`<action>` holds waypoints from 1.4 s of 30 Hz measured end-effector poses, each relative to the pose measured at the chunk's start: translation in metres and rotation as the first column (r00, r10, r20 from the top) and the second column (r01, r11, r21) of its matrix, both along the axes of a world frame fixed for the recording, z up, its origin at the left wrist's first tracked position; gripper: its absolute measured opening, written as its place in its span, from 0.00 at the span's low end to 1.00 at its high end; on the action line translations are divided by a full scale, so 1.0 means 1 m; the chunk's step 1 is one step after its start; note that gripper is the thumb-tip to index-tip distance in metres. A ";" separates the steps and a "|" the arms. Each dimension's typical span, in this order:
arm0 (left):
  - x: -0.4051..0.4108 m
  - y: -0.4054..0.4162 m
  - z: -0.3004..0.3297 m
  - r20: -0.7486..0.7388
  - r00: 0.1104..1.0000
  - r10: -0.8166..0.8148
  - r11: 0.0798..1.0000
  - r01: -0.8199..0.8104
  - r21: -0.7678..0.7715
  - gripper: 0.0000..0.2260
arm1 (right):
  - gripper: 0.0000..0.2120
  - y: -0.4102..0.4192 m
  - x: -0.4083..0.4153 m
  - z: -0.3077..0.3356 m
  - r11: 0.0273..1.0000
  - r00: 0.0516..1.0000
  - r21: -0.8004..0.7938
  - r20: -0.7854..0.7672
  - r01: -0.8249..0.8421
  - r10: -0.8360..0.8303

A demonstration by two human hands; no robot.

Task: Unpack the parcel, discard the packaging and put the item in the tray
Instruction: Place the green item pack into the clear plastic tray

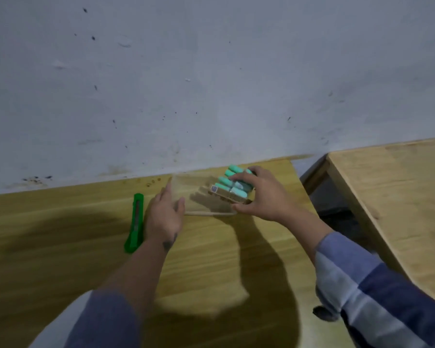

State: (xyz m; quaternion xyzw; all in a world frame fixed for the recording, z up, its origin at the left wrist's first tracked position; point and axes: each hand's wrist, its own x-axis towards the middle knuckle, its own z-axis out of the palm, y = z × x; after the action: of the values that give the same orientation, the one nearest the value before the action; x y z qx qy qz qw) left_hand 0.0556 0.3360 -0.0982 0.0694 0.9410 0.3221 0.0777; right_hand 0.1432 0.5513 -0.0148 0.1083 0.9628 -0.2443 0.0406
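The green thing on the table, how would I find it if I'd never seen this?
Start at the wooden table under the grey wall. Look just left of the person's left hand. There lies a box cutter, long and thin, the only bright green thing lying flat on the wood, with no hand holding it.

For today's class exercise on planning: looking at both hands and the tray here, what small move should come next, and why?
Probably release: the right hand has its grip around the pack of mint-green markers, which appears to sit at the right end of the shallow wooden tray, while the left hand rests at its left edge. So opening the fingers seems next.
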 end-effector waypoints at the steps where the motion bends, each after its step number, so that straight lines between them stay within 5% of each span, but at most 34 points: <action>1: 0.002 -0.002 0.002 -0.007 1.000 -0.016 1.000 0.016 0.022 0.25 | 0.31 -0.005 -0.011 0.000 0.997 0.997 0.030 0.038 -0.071 0.070; 8: 0.004 -0.030 0.006 0.009 0.993 -0.120 0.968 0.115 0.225 0.23 | 0.31 -0.045 -0.067 -0.009 0.911 0.890 0.126 0.301 -0.392 0.342; 20: 0.008 -0.018 0.017 0.197 0.980 -0.003 0.955 -0.056 0.292 0.24 | 0.26 -0.067 -0.094 -0.023 0.881 0.876 0.226 0.360 -0.417 0.322; 29: 0.009 -0.010 0.020 0.230 0.972 0.049 0.933 -0.127 0.337 0.25 | 0.27 -0.051 -0.077 -0.035 0.986 0.983 -0.116 0.126 -0.119 0.133; 34: 0.009 -0.007 0.021 0.254 0.965 0.061 0.919 -0.153 0.363 0.25 | 0.22 -0.053 -0.078 -0.036 0.990 0.969 -0.134 0.247 0.043 -0.009; 42: 0.008 -0.007 0.021 0.300 0.953 0.045 0.909 -0.164 0.383 0.25 | 0.21 -0.057 -0.079 -0.044 0.926 0.966 -0.300 0.183 0.230 -0.181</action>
State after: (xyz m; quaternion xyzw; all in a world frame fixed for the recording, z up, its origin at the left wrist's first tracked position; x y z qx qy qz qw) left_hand 0.0633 0.3289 -0.0773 -0.0140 0.8356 0.5194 0.1784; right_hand 0.0646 0.4947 -0.0584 0.2190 0.8881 -0.3903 0.1049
